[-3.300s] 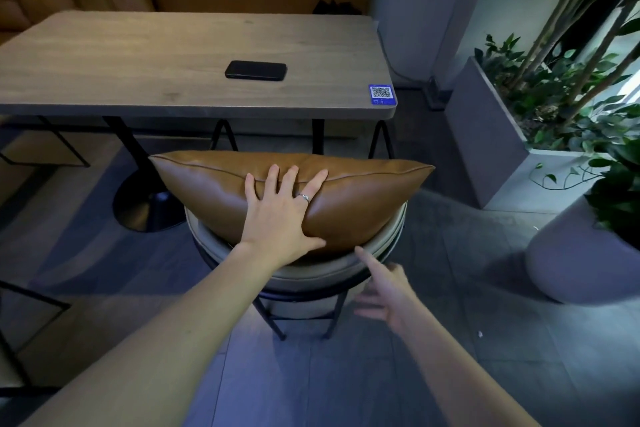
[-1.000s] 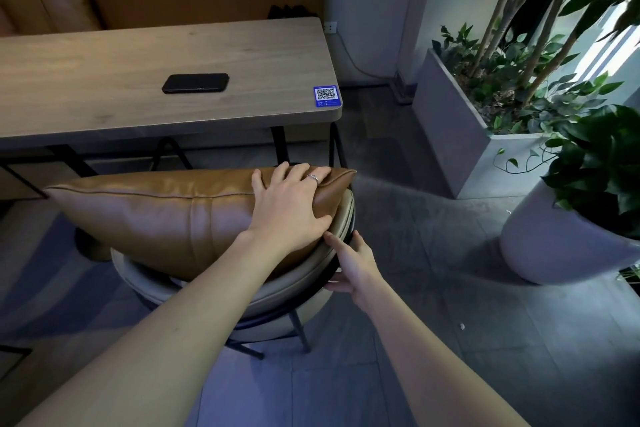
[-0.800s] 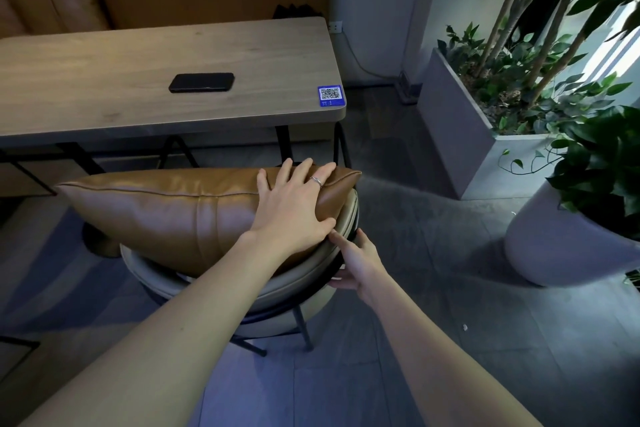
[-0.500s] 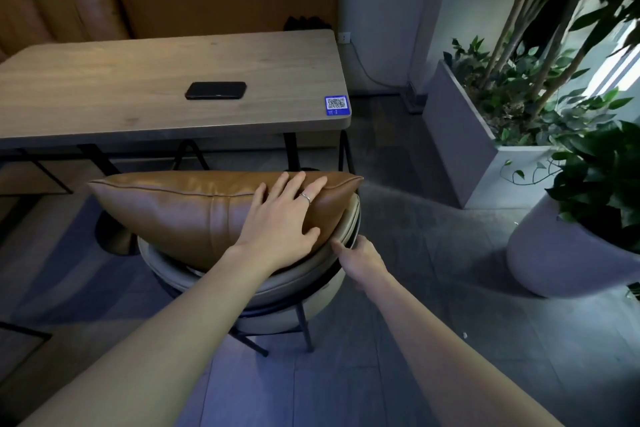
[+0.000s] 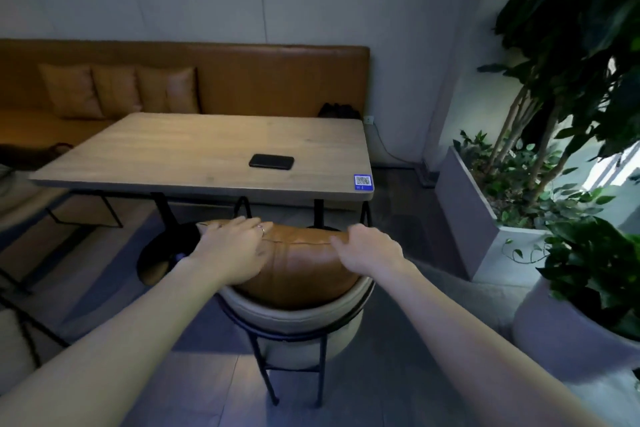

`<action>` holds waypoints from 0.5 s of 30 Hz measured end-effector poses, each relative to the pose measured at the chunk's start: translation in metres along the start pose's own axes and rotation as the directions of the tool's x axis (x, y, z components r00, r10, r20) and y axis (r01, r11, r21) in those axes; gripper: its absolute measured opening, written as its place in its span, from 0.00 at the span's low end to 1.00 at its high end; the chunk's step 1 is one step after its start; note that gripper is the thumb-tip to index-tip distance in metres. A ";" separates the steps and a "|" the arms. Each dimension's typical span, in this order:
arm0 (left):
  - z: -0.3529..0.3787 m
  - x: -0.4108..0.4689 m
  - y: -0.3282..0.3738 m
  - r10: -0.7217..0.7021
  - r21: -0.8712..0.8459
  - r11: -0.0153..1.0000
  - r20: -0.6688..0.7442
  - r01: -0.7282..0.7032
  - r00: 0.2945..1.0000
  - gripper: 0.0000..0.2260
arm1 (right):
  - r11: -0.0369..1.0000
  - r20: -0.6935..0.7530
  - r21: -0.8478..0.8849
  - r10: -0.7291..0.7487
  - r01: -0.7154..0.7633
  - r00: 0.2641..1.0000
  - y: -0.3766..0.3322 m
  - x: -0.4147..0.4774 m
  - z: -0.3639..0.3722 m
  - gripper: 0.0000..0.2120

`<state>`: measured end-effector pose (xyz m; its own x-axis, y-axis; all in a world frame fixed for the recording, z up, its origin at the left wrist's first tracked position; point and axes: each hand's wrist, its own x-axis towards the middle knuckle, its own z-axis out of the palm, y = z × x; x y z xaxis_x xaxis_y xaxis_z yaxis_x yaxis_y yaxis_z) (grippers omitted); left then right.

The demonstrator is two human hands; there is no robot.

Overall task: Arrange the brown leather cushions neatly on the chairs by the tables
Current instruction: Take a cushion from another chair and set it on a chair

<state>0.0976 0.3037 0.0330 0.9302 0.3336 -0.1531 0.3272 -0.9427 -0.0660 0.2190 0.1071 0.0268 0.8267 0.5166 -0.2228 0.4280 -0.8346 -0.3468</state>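
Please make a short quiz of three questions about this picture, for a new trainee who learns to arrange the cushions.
1. True or false: both hands rest on the brown cushion on the chair.
2. What lies on the table?
A. a black phone
B. a cup
C. a book
3. Which hand wears a ring?

Key
1. True: the left hand lies on the cushion's left part and the right hand holds its top edge.
2. A: the phone lies flat; near it, at the table corner, is a blue sticker.
3. The left hand.
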 end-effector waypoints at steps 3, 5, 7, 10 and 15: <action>-0.051 -0.040 -0.021 -0.027 0.008 1.000 -0.136 0.029 0.990 0.29 | 0.991 -0.148 -0.047 -0.134 0.129 0.980 -0.054 -0.036 -0.033 0.24; -0.085 -0.073 -0.034 -0.048 0.009 0.999 -0.269 0.052 0.962 0.30 | 0.976 -0.248 -0.093 -0.215 0.197 0.945 -0.089 -0.063 -0.051 0.25; -0.114 -0.111 -0.049 -0.069 -0.006 0.997 -0.364 0.072 0.929 0.30 | 0.954 -0.347 -0.148 -0.296 0.259 0.890 -0.124 -0.094 -0.066 0.28; -0.149 -0.172 -0.075 -0.091 -0.018 0.995 -0.517 0.095 0.851 0.30 | 0.922 -0.488 -0.215 -0.388 0.322 0.782 -0.176 -0.143 -0.084 0.31; -0.193 -0.280 -0.124 -0.122 -0.006 0.986 -0.708 0.167 0.695 0.31 | 0.872 -0.646 -0.249 -0.474 0.422 0.598 -0.258 -0.229 -0.100 0.33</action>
<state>-0.1717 0.3252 0.2741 0.7247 0.3388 0.6000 0.4789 -0.8737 -0.0851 -0.0439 0.1847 0.2582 0.5275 0.5808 0.6200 0.8129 -0.5571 -0.1698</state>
